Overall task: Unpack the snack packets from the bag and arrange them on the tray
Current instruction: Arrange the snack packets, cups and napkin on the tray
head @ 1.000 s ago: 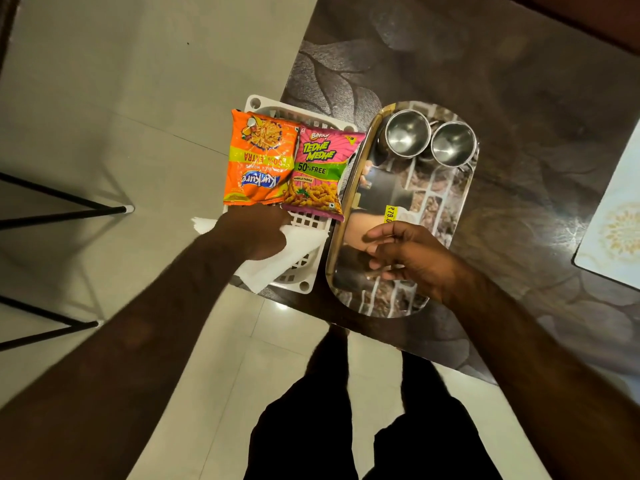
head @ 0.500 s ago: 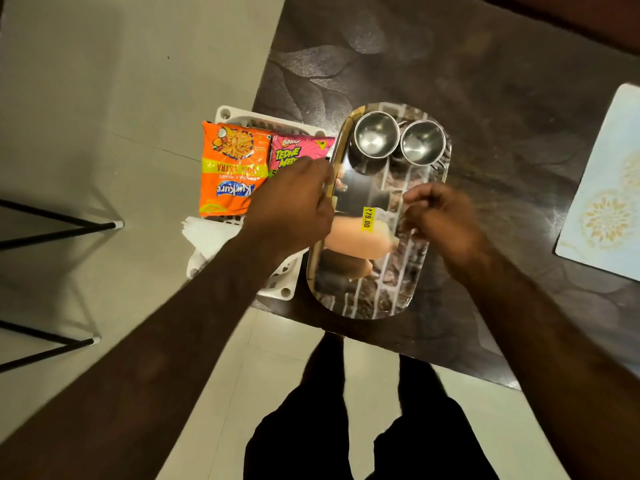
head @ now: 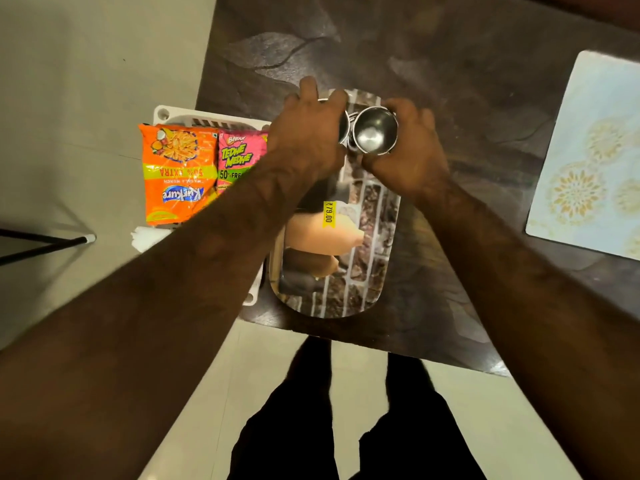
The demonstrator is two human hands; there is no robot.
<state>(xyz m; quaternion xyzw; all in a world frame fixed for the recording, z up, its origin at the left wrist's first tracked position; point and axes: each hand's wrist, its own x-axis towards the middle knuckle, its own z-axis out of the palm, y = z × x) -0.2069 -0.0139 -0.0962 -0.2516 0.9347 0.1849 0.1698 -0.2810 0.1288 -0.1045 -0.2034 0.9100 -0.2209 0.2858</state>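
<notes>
One black stand leg (head: pixel 45 245) shows at the far left of the frame, over the pale floor (head: pixel 86 81). Right of it, a white bag (head: pixel 142 237) pokes out from under the lower left corner of a white slatted tray (head: pixel 207 116), which sits against the left edge of the dark counter (head: pixel 450 64); what bears this tray cannot be told. Two snack packets lie flat on it, side by side and touching: the orange packet (head: pixel 175 173) on the left, the pink packet (head: pixel 239 159) on the right, its lower right part hidden by the left forearm. Centre frame, the left hand (head: pixel 311 133) covers the left cup (head: pixel 344 128), its fingers (head: pixel 308 88) curled over the far rim; only a sliver of that cup shows. Both cups stand at the upper end of a mirror-bright steel tray (head: pixel 367 271) resting on the counter just beside the white tray, with a yellow price sticker (head: pixel 328 212) on its surface. The right cup (head: pixel 374 131) is upright, mouth to the camera, touching the left one. The right hand (head: pixel 412 147) grips it, fingers (head: pixel 412 110) wrapped round its wall. At the far right a pale patterned placemat (head: pixel 588 157) lies on the counter, well apart.
</notes>
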